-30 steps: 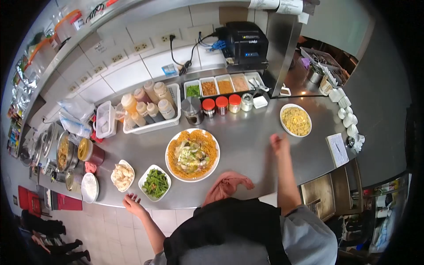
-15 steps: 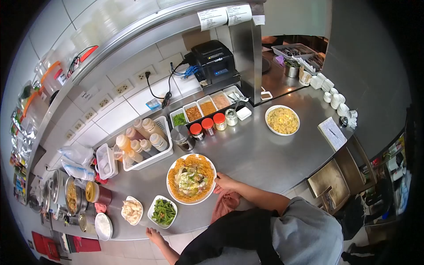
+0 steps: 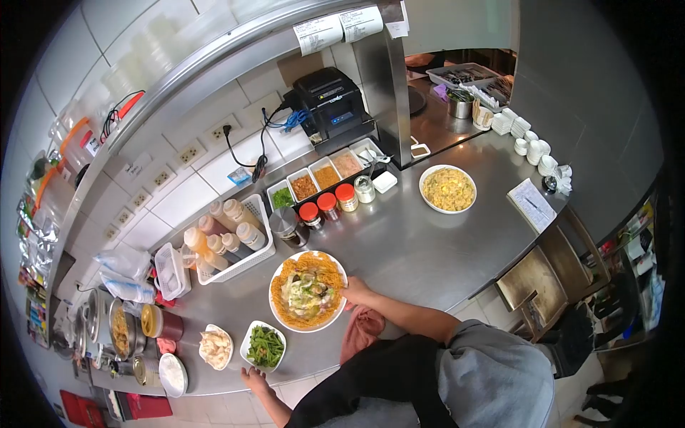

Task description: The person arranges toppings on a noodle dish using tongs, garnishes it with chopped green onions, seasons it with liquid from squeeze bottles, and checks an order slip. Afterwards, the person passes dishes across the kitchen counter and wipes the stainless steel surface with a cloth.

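Observation:
At the right rim of a round white plate of orange noodles with a pale topping (image 3: 307, 291), my right hand (image 3: 357, 292) has its fingers against the edge, beside a pink cloth (image 3: 362, 332). My left hand (image 3: 254, 378) is near the counter's front edge with its fingers apart, just below a square white dish of green vegetables (image 3: 264, 347). Left of that dish sits a white dish of pale pieces (image 3: 215, 347). A bowl of yellow food (image 3: 447, 189) stands farther right.
A white basket of squeeze bottles (image 3: 267, 250), red-lidded jars (image 3: 328, 205) and trays of toppings (image 3: 326, 175) line the back. A black printer (image 3: 332, 107) stands above them. A notepad (image 3: 531, 205) lies at right; a white bowl (image 3: 173, 375) sits at left.
My right hand has moved from near the yellow food bowl to the noodle plate's rim. The camera view has shifted and turned. My left hand stays near the green vegetable dish.

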